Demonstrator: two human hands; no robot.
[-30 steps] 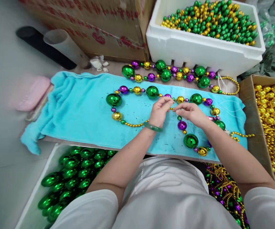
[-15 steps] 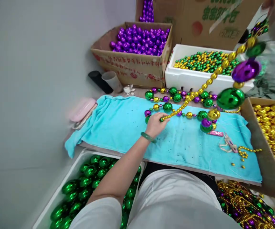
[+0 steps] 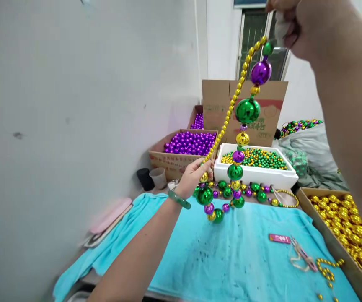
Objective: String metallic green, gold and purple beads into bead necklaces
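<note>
A bead necklace [image 3: 247, 110] of shiny gold, green and purple beads hangs in the air above a turquoise towel [image 3: 218, 260]. My right hand [image 3: 290, 21], high at the top right, is closed on its upper end, and something whitish covers part of its fingers. Lower down, my left hand [image 3: 193, 178], with a green bangle on the wrist, pinches the necklace where the small gold beads meet the larger ones. Between the hands the gold run slants taut, while the larger beads droop in a loop. Behind it, another bead strand [image 3: 262, 196] lies along the towel's far edge.
Boxes line the back: purple beads in a carton [image 3: 165, 159], mixed beads in a white foam box [image 3: 253, 178]. A carton [image 3: 328, 235] of gold beads stands right. Scissors [image 3: 305, 253], a pink packet [image 3: 279, 238] and loose gold beads [image 3: 327, 272] lie on the towel.
The necklace's larger beads are now lifted off the towel and hang free. My left hand has risen with it, and my right hand shows more fully. The view has tilted up.
</note>
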